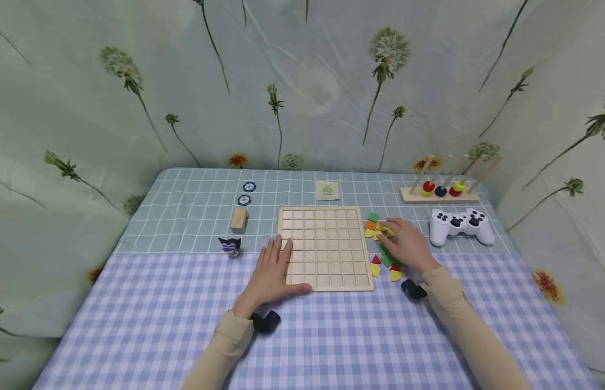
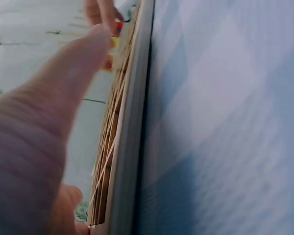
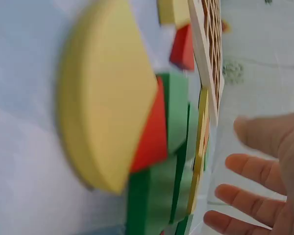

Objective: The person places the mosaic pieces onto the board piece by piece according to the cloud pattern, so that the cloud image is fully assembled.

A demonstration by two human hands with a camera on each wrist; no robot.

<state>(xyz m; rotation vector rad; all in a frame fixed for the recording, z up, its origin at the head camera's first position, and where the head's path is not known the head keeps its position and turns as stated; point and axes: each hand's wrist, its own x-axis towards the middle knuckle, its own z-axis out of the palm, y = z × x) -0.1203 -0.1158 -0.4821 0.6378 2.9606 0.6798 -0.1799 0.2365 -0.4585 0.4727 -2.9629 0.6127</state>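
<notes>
Here the left hand (image 1: 272,269) lies flat, fingers straight, on the near-left corner of the one wooden grid board (image 1: 324,247), gripping nothing. The right hand (image 1: 404,242) hovers palm down, fingers spread and released, over a pile of coloured pieces (image 1: 380,244) at the board's 3 o'clock. The board sits mid-table, almost square, edges running toward 12 o'clock. Beyond: two poker chips (image 1: 246,193), one game controller (image 1: 461,225).

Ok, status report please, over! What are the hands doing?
Left hand flat on square wooden grid board. Right hand open over pile of coloured wooden shape pieces. Nothing in the way.
</notes>
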